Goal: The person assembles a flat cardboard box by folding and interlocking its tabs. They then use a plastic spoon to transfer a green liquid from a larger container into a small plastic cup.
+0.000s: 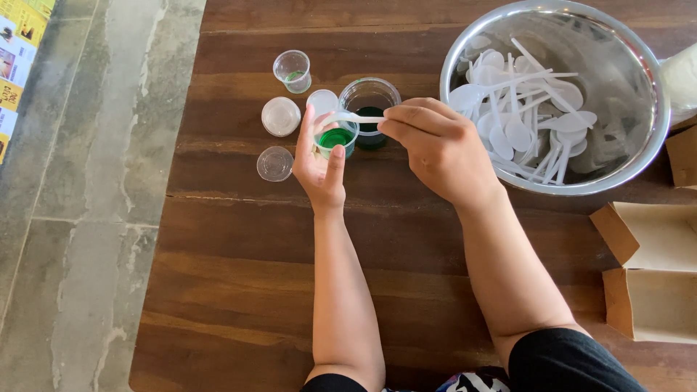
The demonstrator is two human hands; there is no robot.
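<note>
Gripped between the fingers and thumb of the left hand (319, 163) is a small clear cup (336, 137) holding green liquid, its base on or just above the wooden table (239, 239); contact with the surface cannot be confirmed from this angle. Right hand (435, 149) pinches the handle of a white plastic spoon (356, 117) between thumb and forefinger, closed on it, with the spoon lying level across the rim of the held cup, bowl end toward the left. Directly behind the cup, touching or just beside it, stands a larger clear cup (370, 98) with dark green liquid. Toward the table's left edge sit a small cup with a trace of green (292, 70), a round lid (281, 116) and an empty shallow cup (274, 163). At the far right corner stands a steel bowl (639, 101) filled with white spoons (523, 109). Brown paper bags (650, 276) lie along the right edge.
</note>
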